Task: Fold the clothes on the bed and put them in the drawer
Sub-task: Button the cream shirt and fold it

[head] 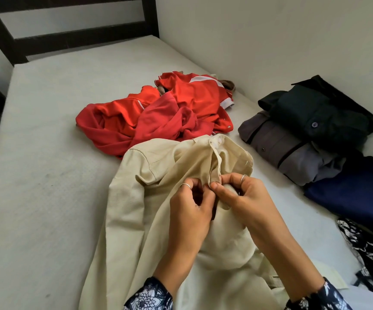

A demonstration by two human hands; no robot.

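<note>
A cream button-up shirt [136, 209] lies spread on the mattress [46, 153] in front of me, collar pointing away. My left hand [190, 211] and my right hand [241, 198] meet at its front placket just below the collar, each pinching the fabric edge with thumb and fingers. Behind the shirt sits a crumpled heap of red clothes [156, 113]. On the right stands a stack of folded garments: a dark green shirt [315, 115] on top, a grey shirt [279, 148] beneath it, and a navy piece [355, 193] nearer me.
A dark wooden headboard [69, 34] closes the far end of the bed. A white wall [270, 41] runs along the right side. A black-and-white floral cloth [369, 253] lies at the right edge. No drawer is in view.
</note>
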